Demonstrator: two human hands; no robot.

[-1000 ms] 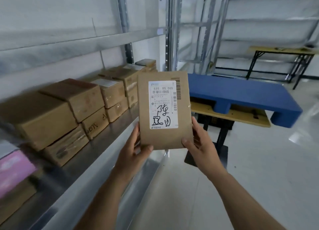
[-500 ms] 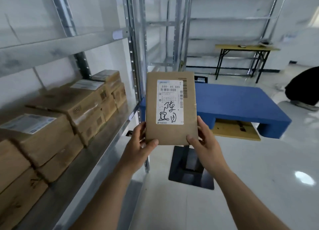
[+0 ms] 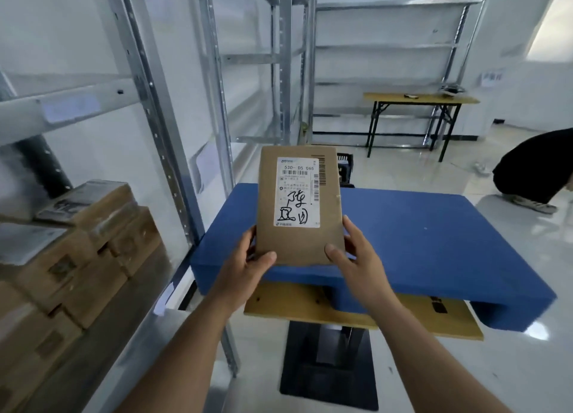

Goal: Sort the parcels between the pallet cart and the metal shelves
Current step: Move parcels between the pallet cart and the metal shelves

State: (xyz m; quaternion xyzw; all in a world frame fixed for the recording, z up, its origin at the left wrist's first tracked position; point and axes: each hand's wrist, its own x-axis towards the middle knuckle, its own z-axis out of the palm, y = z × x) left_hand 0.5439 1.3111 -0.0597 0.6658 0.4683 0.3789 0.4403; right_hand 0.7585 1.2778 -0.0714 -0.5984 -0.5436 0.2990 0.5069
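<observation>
from my head camera: the small print on the white label (image 3: pixel 297 192) is too fine to read below "530- d5 065", and the handwriting on it i can't make out. the stacked cardboard boxes (image 3: pixel 77 257) on the metal shelf (image 3: pixel 102 350) at my left are blurred and cut off by the frame edge. a person in black (image 3: pixel 539 170) at far right is cut off too. i hold the flat brown parcel (image 3: pixel 299 208) upright over the blue pallet (image 3: pixel 434 245), which lies on a wooden tabletop (image 3: pixel 310 307). my left hand (image 3: pixel 245 263) and right hand (image 3: pixel 356 257) pinch its lower corners, thumbs on the front; the fingers behind are mostly hidden.
</observation>
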